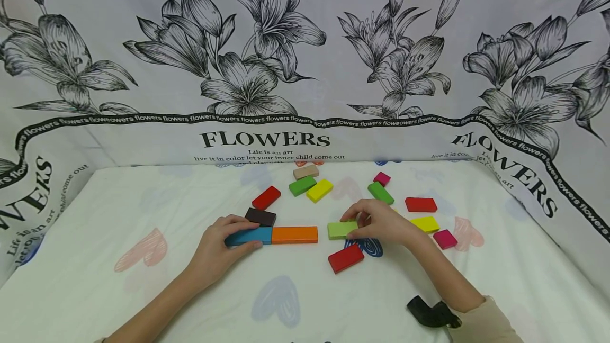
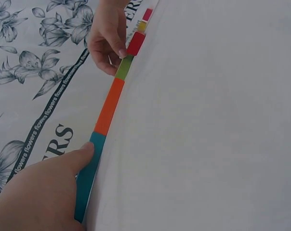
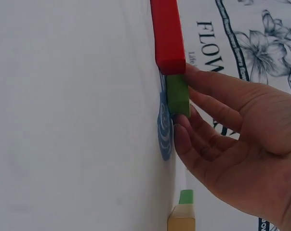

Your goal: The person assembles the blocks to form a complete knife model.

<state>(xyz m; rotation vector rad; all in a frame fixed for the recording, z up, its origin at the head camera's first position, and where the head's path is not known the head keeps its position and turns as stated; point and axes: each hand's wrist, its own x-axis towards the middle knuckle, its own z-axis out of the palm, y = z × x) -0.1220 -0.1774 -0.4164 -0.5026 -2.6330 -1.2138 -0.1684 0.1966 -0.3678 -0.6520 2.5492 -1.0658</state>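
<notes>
My left hand [image 1: 216, 245] grips a blue block [image 1: 254, 236], with the thumb along its near side and the fingers over the far side. End to end with it lies an orange block [image 1: 294, 235]. A dark brown block [image 1: 260, 217] lies just behind the blue one, by my left fingertips. To the right of the orange block, across a small gap, my right hand [image 1: 381, 221] pinches a light green block [image 1: 338, 230] between thumb and fingers. In front of the green block a red block [image 1: 346, 258] lies at a slant.
Farther back lie a second red block [image 1: 266, 198], a beige block [image 1: 306, 172], a green block [image 1: 302, 186] and a yellow block [image 1: 320, 190]. Several more blocks, including a red one [image 1: 421, 205], surround the right forearm. A black strap-like object [image 1: 431, 314] is by the right sleeve.
</notes>
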